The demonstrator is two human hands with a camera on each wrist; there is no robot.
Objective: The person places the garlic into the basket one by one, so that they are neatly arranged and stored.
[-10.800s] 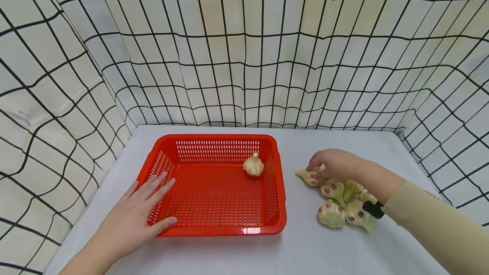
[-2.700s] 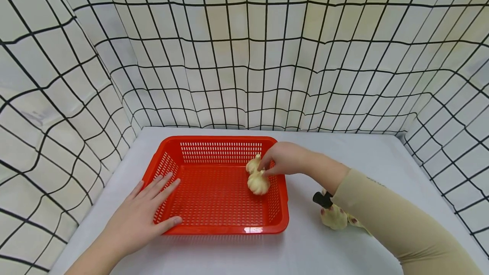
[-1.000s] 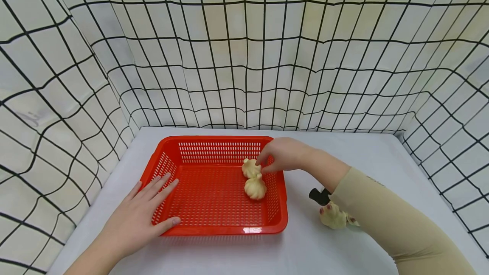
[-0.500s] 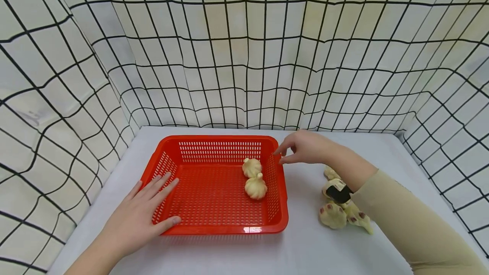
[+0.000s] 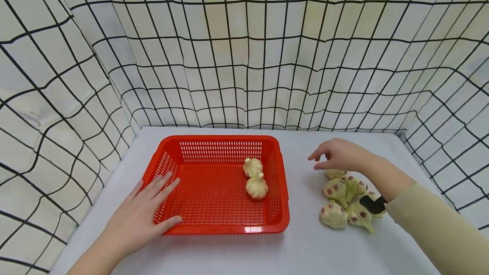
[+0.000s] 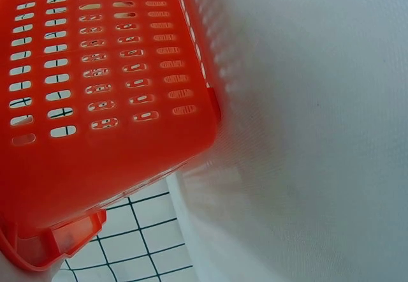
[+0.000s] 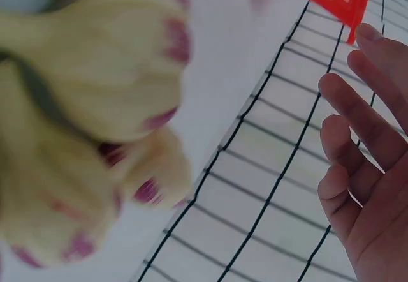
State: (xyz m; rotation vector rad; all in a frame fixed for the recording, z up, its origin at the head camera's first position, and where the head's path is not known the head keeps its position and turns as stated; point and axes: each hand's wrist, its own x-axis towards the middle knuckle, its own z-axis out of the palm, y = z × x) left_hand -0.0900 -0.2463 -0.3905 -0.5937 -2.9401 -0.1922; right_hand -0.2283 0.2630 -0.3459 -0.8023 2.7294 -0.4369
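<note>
My left hand (image 5: 139, 215) rests with spread fingers on the left rim of a red plastic basket (image 5: 225, 229). Inside the basket, near its right wall, two garlic bulbs touch: a rear garlic bulb (image 5: 252, 167) and a front garlic bulb (image 5: 257, 186). My right hand (image 5: 341, 155) hovers over the table to the right of the basket, fingers loosely bent, nothing between them. Below and beside it lies a pile of several purple-marked garlic bulbs (image 5: 335, 191), also blurred and close in the right wrist view (image 7: 127, 65). The right wrist partly covers the pile.
A white-covered table (image 5: 305, 245) carries everything. Black netting (image 5: 248, 67) over white sheets closes off the back and both sides. A black wrist strap piece (image 5: 372, 204) sits just above the pile.
A second garlic bulb has joined the first in the basket, let go by my right hand. That hand has since moved right to above the pile. The left hand has stayed put.
</note>
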